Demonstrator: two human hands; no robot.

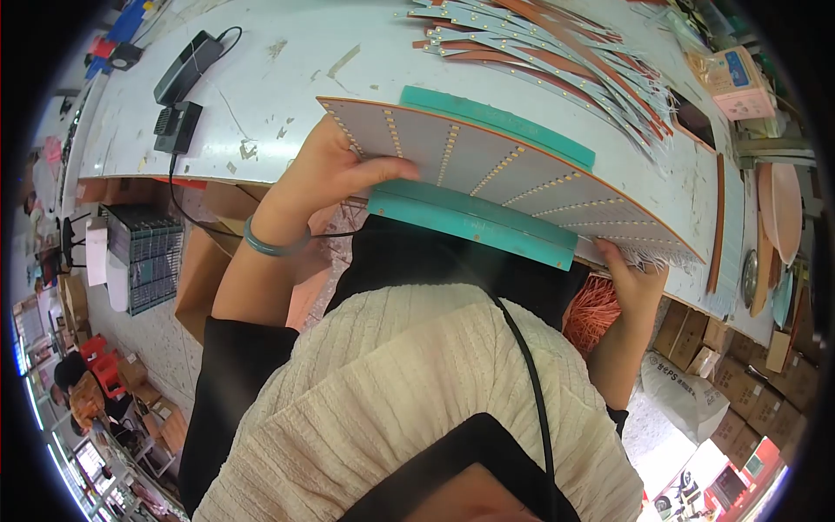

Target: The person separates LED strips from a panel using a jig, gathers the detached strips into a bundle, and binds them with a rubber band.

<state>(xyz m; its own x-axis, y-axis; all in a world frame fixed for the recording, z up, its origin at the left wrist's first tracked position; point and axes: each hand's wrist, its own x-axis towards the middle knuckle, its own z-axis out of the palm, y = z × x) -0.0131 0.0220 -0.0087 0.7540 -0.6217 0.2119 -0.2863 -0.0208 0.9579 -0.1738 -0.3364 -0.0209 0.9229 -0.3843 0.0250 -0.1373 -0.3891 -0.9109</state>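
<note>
A thin, whitish LED circuit board panel [426, 143] with several rows of small LEDs and a brown edge stands tilted at the front of the bench. My left hand [335, 170] grips its left end, thumb flat on the LED face and fingers behind. At the right end, my right hand [631, 274] holds the lower corner, with thin white wires bunched beside the fingers. One teal bar [470, 222] lies along the board's near side. Behind the board, another teal bar [496, 117] shows above its top edge. The board's lower edge is partly hidden.
LED strips [531, 52] lie heaped at the back of the white bench [287, 78]. Two black power adapters [187, 68] sit at left, a phone [693, 120] at right. Red wires [593, 313] hang below the bench edge. Cartons [752, 413] stand lower right; another person [87, 396] is far left.
</note>
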